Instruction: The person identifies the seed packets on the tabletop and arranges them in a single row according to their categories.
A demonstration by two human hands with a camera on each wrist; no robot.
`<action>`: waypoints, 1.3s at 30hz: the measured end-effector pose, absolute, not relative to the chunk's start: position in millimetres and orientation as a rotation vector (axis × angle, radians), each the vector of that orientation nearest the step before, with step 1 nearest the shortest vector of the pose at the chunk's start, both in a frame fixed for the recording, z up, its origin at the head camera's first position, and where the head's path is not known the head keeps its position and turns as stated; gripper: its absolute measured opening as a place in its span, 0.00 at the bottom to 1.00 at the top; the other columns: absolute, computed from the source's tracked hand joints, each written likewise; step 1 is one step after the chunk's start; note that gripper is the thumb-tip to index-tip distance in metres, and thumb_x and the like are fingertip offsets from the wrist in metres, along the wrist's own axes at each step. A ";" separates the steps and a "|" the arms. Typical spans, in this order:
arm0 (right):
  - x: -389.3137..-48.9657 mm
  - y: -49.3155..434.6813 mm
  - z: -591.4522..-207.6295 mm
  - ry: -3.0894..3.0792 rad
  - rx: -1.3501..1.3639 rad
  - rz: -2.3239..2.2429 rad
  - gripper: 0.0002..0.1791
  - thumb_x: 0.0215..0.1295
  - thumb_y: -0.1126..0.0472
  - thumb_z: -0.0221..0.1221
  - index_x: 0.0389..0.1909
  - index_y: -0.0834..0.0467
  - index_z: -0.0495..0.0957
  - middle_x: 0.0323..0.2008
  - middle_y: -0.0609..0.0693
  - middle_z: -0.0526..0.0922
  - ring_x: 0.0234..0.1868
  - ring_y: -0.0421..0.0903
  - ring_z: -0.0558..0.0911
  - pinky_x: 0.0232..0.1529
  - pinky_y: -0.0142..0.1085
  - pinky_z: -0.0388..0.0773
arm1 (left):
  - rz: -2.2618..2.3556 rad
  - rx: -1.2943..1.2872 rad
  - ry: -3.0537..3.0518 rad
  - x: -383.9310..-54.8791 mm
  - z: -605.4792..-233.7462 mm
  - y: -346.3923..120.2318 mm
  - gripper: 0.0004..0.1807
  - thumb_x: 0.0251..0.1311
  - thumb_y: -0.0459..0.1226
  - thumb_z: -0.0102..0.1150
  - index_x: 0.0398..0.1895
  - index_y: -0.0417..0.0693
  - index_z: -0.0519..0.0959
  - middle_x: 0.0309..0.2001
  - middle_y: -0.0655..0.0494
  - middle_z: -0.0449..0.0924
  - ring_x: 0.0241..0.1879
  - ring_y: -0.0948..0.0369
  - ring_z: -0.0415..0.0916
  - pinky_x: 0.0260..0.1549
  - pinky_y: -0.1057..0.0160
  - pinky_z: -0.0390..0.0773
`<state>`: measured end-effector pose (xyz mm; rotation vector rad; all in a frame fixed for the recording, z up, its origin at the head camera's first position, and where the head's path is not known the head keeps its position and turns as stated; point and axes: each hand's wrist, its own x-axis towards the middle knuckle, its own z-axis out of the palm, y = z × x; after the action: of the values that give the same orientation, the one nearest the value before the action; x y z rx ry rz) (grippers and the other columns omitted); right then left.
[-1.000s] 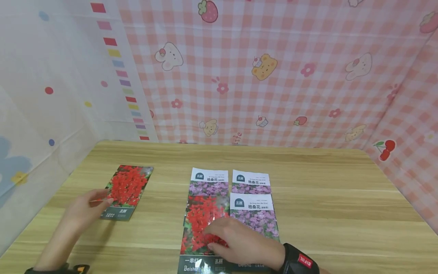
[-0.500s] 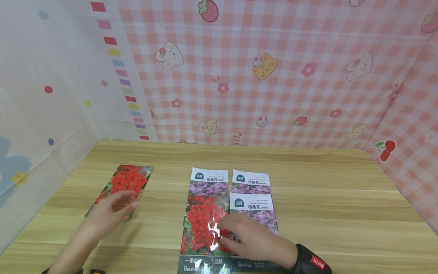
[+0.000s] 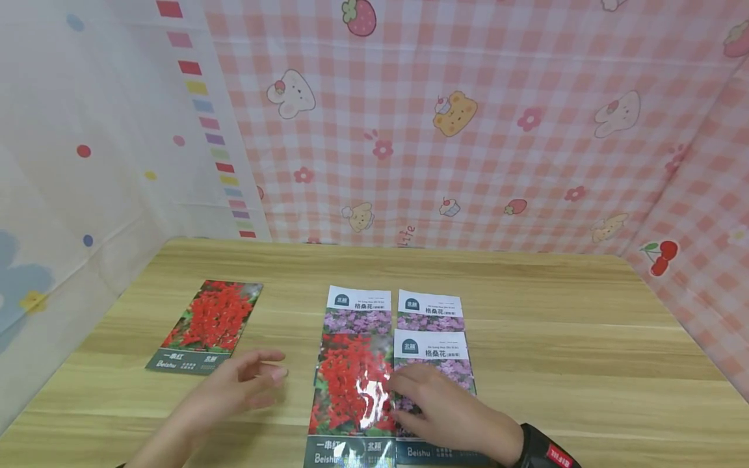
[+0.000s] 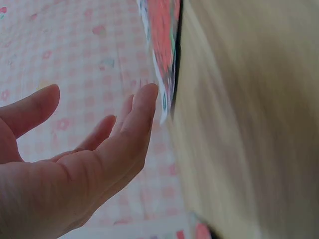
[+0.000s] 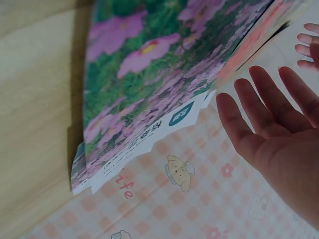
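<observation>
My left hand [image 3: 234,390] hovers over the table between the left packet and the middle ones, fingers spread and holding nothing. A flower seed packet with red blooms [image 3: 213,318] lies tilted at the left. In the middle, another red-flower seed packet [image 3: 351,390] overlaps a purple-flower packet [image 3: 358,312], whose top shows behind it. To its right, a purple-flower packet [image 3: 435,348] overlaps a further purple one [image 3: 430,312]. My right hand [image 3: 447,409] is above this right column and hides part of the front packet. In the right wrist view its loosely extended fingers [image 5: 269,99] hold nothing.
The packets lie on a light wooden table [image 3: 585,344]. Behind it hangs a pink checked cloth [image 3: 497,149] with cartoon prints. A white cloth [image 3: 117,195] with coloured dots borders the left side, and more checked cloth [image 3: 708,214] the right.
My left hand has moved right, off the left red packet, which has come fully into view. My right hand has shifted right from the middle red packet to over the right purple one.
</observation>
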<state>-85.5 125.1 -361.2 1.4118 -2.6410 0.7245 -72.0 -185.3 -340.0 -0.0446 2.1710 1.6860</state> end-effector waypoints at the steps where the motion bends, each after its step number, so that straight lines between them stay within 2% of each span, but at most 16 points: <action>1: -84.7 125.7 -361.3 -2.640 1.413 0.711 0.14 0.56 0.60 0.62 0.43 0.59 0.78 0.40 0.47 0.78 0.45 0.42 0.77 0.46 0.37 0.75 | 1.712 -0.041 2.128 -71.6 -341.1 -183.9 0.32 0.59 0.43 0.57 0.61 0.32 0.61 0.51 0.41 0.72 0.48 0.50 0.74 0.43 0.55 0.76; 6: -80.3 127.7 -362.1 -2.611 1.460 0.603 0.15 0.55 0.58 0.62 0.43 0.59 0.78 0.44 0.48 0.78 0.47 0.43 0.77 0.48 0.38 0.74 | 1.807 -0.001 1.950 -68.2 -347.8 -179.5 0.36 0.60 0.42 0.56 0.63 0.29 0.55 0.53 0.38 0.70 0.50 0.48 0.72 0.46 0.53 0.75; 14: -73.8 131.2 -362.2 -2.708 1.526 0.487 0.18 0.62 0.53 0.58 0.50 0.57 0.76 0.53 0.49 0.75 0.56 0.45 0.71 0.53 0.41 0.71 | 1.858 -0.006 1.756 -66.9 -358.1 -175.5 0.35 0.62 0.37 0.52 0.64 0.27 0.48 0.59 0.31 0.59 0.55 0.44 0.66 0.50 0.48 0.70; 21: -71.3 135.2 -362.6 -2.791 1.590 0.444 0.24 0.64 0.49 0.54 0.58 0.55 0.70 0.57 0.49 0.72 0.59 0.49 0.69 0.55 0.44 0.69 | 1.846 0.009 1.739 -65.0 -362.7 -173.0 0.33 0.63 0.35 0.51 0.63 0.27 0.50 0.54 0.40 0.67 0.50 0.51 0.69 0.49 0.47 0.71; 27: -71.5 137.7 -365.2 -2.793 1.638 0.405 0.24 0.65 0.47 0.51 0.58 0.55 0.71 0.58 0.50 0.71 0.59 0.53 0.69 0.55 0.46 0.68 | 1.845 0.010 1.723 -65.3 -362.3 -169.3 0.33 0.62 0.37 0.52 0.62 0.27 0.51 0.50 0.43 0.68 0.46 0.54 0.71 0.49 0.49 0.72; 39: -74.0 139.4 -368.4 -2.768 1.698 0.339 0.26 0.65 0.45 0.50 0.58 0.57 0.71 0.59 0.51 0.70 0.60 0.45 0.68 0.57 0.46 0.66 | 1.752 0.013 1.824 -65.6 -362.8 -162.0 0.32 0.62 0.38 0.53 0.61 0.27 0.54 0.47 0.45 0.74 0.47 0.53 0.73 0.46 0.51 0.75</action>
<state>-74.0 139.4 -368.4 1.6978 -2.7682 0.3389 -65.6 -162.0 -362.8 0.0130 1.8235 1.7518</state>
